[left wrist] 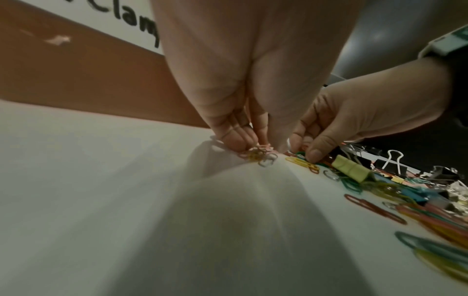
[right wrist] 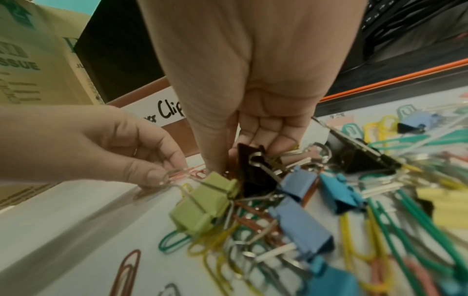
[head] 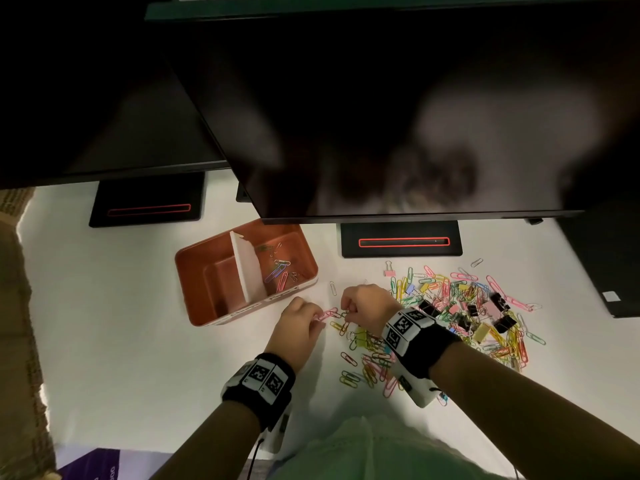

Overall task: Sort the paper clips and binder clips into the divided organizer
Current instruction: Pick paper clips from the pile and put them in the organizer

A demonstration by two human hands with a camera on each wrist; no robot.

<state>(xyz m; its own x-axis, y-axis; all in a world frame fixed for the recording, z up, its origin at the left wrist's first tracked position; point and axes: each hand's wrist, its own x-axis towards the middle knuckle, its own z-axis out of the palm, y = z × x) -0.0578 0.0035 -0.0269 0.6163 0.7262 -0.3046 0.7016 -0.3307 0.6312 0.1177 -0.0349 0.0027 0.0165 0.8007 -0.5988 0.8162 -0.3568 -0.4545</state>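
Closest in, the left hand (head: 300, 318) has its fingers (right wrist: 174, 156) pinched on a small bunch of paper clips, a pink paper clip (head: 327, 314) sticking out. Just beside it the right hand (head: 365, 306) is curled with its fingers (left wrist: 315, 154) down on clips at the pile's edge; can't tell if it has one lifted. I'd pull slowly so linked clips slide apart instead of dragging the mixed pile (head: 460, 313) across the counter (head: 138, 341). Further back, the orange organizer (head: 194, 258) sits near, paper clips already in its right compartment (head: 282, 268), so drop them there.
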